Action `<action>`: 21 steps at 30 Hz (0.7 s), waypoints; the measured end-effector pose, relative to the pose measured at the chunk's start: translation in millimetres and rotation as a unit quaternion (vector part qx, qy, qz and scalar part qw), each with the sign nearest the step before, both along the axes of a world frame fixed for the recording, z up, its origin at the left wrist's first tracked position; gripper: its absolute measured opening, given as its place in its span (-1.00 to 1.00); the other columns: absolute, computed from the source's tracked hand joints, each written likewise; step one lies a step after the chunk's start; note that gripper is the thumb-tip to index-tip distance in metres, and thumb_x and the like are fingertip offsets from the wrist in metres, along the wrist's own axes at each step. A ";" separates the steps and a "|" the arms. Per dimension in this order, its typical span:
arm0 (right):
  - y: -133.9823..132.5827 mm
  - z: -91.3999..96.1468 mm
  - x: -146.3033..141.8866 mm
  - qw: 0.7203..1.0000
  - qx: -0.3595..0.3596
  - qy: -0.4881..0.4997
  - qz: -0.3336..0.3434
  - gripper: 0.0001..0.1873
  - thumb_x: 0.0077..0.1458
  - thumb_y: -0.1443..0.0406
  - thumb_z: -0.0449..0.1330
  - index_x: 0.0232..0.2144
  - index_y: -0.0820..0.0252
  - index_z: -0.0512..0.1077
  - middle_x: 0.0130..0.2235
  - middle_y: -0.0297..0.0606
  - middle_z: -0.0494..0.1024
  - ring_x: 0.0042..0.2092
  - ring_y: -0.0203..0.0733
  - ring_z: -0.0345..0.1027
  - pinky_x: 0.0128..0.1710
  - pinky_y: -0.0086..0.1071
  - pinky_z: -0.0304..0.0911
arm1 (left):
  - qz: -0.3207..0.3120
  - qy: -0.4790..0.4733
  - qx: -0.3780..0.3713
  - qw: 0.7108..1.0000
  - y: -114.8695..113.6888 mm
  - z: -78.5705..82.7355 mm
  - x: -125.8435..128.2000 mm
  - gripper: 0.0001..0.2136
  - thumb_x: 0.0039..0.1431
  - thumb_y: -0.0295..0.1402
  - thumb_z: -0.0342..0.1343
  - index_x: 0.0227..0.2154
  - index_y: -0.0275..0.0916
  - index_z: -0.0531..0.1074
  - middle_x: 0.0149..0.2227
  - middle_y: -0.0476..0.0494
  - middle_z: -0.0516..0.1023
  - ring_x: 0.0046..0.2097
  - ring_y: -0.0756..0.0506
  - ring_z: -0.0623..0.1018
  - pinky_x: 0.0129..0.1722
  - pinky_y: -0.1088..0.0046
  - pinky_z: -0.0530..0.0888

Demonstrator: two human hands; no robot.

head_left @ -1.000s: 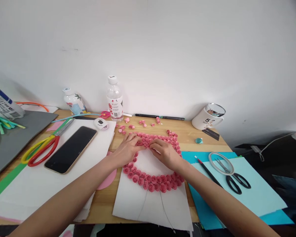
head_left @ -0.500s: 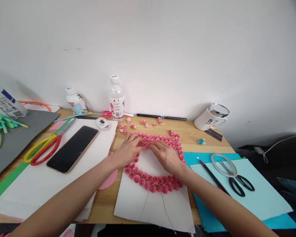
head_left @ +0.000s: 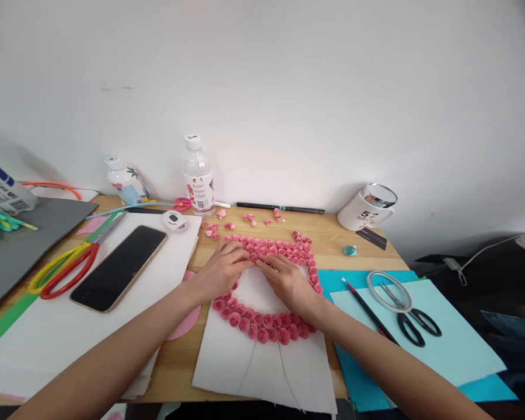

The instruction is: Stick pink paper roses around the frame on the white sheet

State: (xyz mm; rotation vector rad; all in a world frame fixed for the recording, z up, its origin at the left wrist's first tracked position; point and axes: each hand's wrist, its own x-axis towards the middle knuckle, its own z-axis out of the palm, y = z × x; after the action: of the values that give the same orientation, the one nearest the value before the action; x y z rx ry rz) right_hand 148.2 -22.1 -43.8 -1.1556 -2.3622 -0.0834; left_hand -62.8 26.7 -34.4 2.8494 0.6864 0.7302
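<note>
A white sheet (head_left: pixel 221 361) lies on the desk, with pink rolled paper roses (head_left: pixel 262 335) stuck on it in a ring and drawn curved pencil lines below. My left hand (head_left: pixel 221 269) and my right hand (head_left: pixel 289 284) meet at the ring's upper inner edge. Their fingertips close from both sides around a small pink paper rose (head_left: pixel 254 255), partly hidden by the fingers. Several loose paper roses (head_left: pixel 250 219) lie behind the sheet.
To the left are a phone (head_left: pixel 119 268), red-and-yellow scissors (head_left: pixel 67 269) and white paper (head_left: pixel 39 344). A bottle (head_left: pixel 200 181) and a mug (head_left: pixel 362 209) stand near the wall. Black-handled scissors (head_left: pixel 413 326), a tape roll (head_left: pixel 370 283) and a pencil (head_left: pixel 370 312) lie on blue paper (head_left: pixel 455 326).
The whole view has shifted slightly, so things appear a little farther left. Both hands stay at the same part of the rose ring, fingertips slightly closer together.
</note>
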 end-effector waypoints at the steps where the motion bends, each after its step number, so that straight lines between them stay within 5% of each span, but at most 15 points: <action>1: 3.3 2.3 7.0 0.999 0.010 0.028 -0.013 -0.67 0.16 0.50 -0.03 -0.12 0.23 0.45 -0.12 -0.07 0.51 -0.16 -0.11 0.38 -0.23 -0.25 0.38 | -0.001 0.003 -0.003 1.000 -0.2 0.4 0.1 -0.70 0.15 -0.62 -0.09 -0.19 -0.25 0.47 -0.19 -0.16 0.49 -0.01 -0.14 0.33 -0.03 0.24 0.29; 5: 35.0 11.4 56.1 0.988 0.002 0.098 -0.123 -0.77 0.13 0.41 0.07 -0.28 0.17 0.53 -0.20 -0.11 0.58 -0.20 -0.09 0.45 -0.18 -0.21 0.37 | -0.007 0.022 -0.005 1.000 1.7 3.3 2.8 -0.69 0.12 -0.66 -0.09 -0.20 -0.26 0.46 -0.18 -0.16 0.50 -0.03 -0.13 0.34 -0.05 0.25 0.27; 10: 78.7 12.1 101.9 0.967 -0.131 0.043 -0.213 -0.85 -0.01 0.41 0.21 -0.35 0.21 0.56 -0.29 -0.14 0.60 -0.33 -0.12 0.47 -0.31 -0.30 0.35 | -0.016 0.049 0.002 0.999 7.1 10.5 12.4 -0.72 0.13 -0.65 -0.09 -0.24 -0.28 0.46 -0.19 -0.17 0.51 -0.03 -0.14 0.33 -0.06 0.26 0.24; 15: 92.1 1.6 90.4 0.962 -0.185 0.019 -0.197 -0.85 -0.02 0.43 0.19 -0.37 0.24 0.56 -0.30 -0.12 0.60 -0.32 -0.14 0.47 -0.32 -0.37 0.32 | -0.034 0.087 0.003 0.996 10.9 16.1 26.4 -0.71 0.15 -0.65 -0.10 -0.28 -0.24 0.48 -0.26 -0.15 0.51 -0.08 -0.12 0.35 -0.06 0.27 0.25; 21: 87.2 11.6 73.3 0.969 -0.152 0.085 -0.176 -0.85 0.01 0.46 0.15 -0.42 0.24 0.53 -0.34 -0.14 0.58 -0.32 -0.16 0.46 -0.28 -0.33 0.33 | -0.032 0.087 0.000 0.996 14.2 15.9 34.9 -0.70 0.16 -0.67 -0.12 -0.38 -0.26 0.50 -0.31 -0.14 0.52 -0.10 -0.10 0.38 -0.10 0.28 0.26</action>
State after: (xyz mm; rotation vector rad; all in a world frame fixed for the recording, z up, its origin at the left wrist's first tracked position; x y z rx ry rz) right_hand 221.6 65.0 -32.2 -1.6503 -2.0444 0.2563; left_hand -27.9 40.9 -18.5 2.9440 0.6142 0.4765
